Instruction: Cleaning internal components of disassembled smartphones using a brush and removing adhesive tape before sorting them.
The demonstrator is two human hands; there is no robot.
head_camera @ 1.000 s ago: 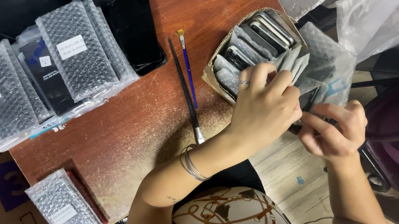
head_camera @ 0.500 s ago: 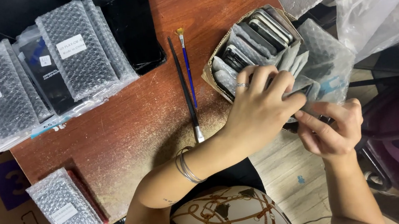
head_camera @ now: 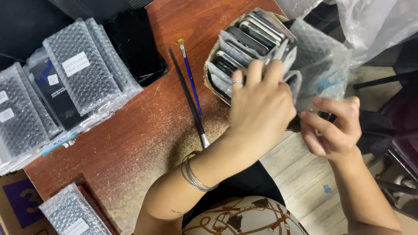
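At the right edge of the reddish wooden bench [head_camera: 136, 138], a small cardboard box [head_camera: 209, 72] sits packed with flat phone-like parts [head_camera: 247, 37] standing on edge, some in grey sleeves. Over the near side of this box lies the left hand [head_camera: 260, 111], a ring on one finger and thin bangles [head_camera: 193, 173] on the wrist; its fingers curl down onto a grey bubble-wrap pouch [head_camera: 319, 69] at the box's right side, pinching the pouch's edge. The right hand [head_camera: 336, 125] is just beside it, off the bench edge, fingers bent and closed on the lower part of the same pouch, thumb on top. What is inside the pouch I cannot tell.

Left of the box, two brushes lie side by side on the bench: a long black-handled brush [head_camera: 187, 99] with a metal ferrule near the left wrist, and a shorter blue-handled brush [head_camera: 190, 76] with a pale tip. Further left, a black flat panel [head_camera: 136, 48] rests beside a stack of bubble-wrapped packets [head_camera: 81, 68] with white labels, and more such packets [head_camera: 12, 113] lie at the far left. One more labelled packet [head_camera: 73, 222] sits alone at the near corner of the bench. A clear plastic bag [head_camera: 389, 9] hangs at the upper right.
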